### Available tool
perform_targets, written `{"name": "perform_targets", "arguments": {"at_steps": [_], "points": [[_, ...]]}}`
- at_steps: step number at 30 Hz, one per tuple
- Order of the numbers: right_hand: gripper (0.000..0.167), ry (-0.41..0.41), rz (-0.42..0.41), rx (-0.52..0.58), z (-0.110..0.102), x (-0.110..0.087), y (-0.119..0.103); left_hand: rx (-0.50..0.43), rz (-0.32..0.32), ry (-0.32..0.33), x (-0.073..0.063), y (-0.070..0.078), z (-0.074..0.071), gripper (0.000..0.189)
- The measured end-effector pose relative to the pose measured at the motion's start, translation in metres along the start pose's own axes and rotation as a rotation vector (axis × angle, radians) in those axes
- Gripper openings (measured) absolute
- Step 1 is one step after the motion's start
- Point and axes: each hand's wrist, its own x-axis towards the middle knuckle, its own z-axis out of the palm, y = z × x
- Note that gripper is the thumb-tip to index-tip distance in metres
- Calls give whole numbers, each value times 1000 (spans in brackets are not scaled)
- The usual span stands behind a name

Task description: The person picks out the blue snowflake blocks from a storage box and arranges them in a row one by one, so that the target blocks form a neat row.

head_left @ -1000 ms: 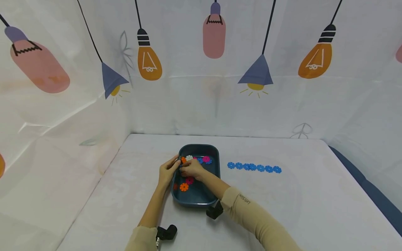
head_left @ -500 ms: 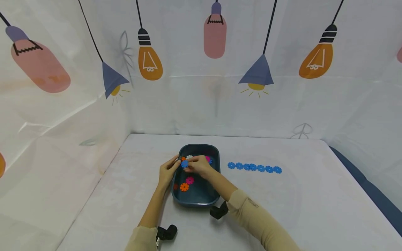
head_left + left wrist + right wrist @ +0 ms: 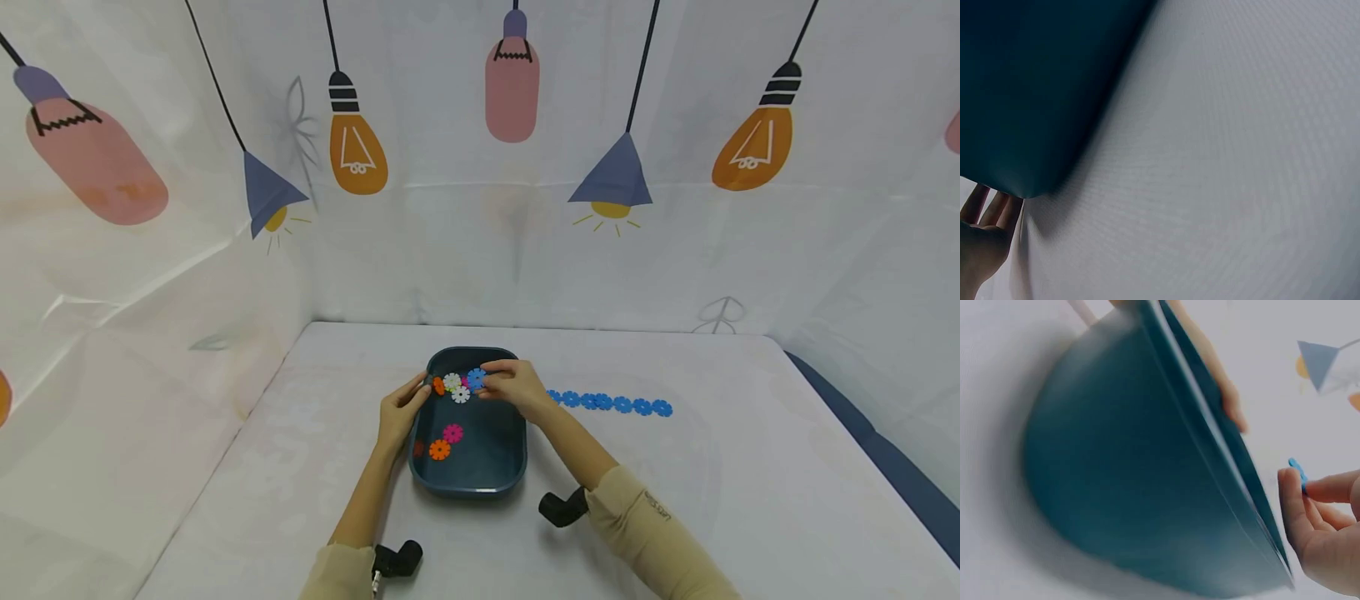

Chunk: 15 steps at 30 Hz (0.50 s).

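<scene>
In the head view my left hand grips the left rim of a dark teal tray, thumb over the edge. The left wrist view catches the fingers against the wall of the tray. Over the tray's upper right part, my right hand pinches a blue flower-shaped plastic disc between thumb and fingertips. That blue disc appears edge-on in the right wrist view, raised above the rim. Inside the tray lie white discs, orange discs and pink discs.
To the right of the tray, several blue discs lie in a row on the white table. Behind stands a white sheet printed with lamps. A black wrist device hangs below the right forearm.
The right hand has come up out of the tray with a blue disc and moved right, uncovering white discs. The left hand stays on the rim.
</scene>
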Motion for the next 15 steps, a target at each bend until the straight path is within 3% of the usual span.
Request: {"name": "perform_targets", "arguments": {"at_steps": [10,15], "points": [[32,16,16,-86,-53,-21,-3,15,-9,-3,-2,2,0,37],[35,54,29,-136,-84,-34,-4,13,-4,-7,2,-4,-1,38]]}}
